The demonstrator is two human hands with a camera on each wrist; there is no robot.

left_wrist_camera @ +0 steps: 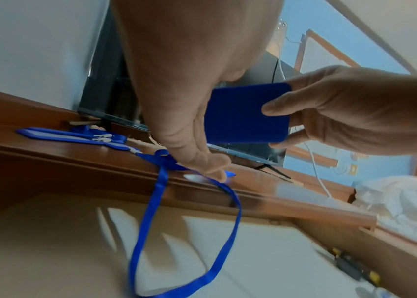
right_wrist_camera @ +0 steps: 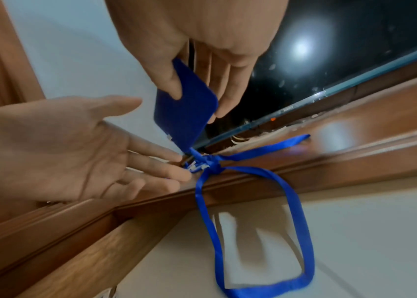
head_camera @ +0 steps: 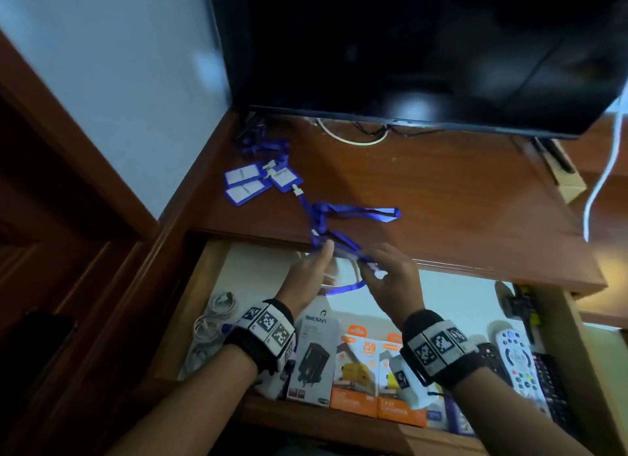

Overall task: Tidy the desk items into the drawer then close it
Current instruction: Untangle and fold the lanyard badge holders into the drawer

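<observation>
Mid-task: right hand pinches one badge holder over open drawer, left hand flat-fingered at its lanyard; three badge holders left on counter.

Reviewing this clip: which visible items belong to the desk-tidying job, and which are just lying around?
Job items:
- blue badge holder, pinched by the right hand
- its blue lanyard, at the left hand
- badge holders on the desk
- open drawer

Bystanders:
- television
- white cable

left wrist: black strap, white marker tiles | right wrist: black strap, white marker tiles
</observation>
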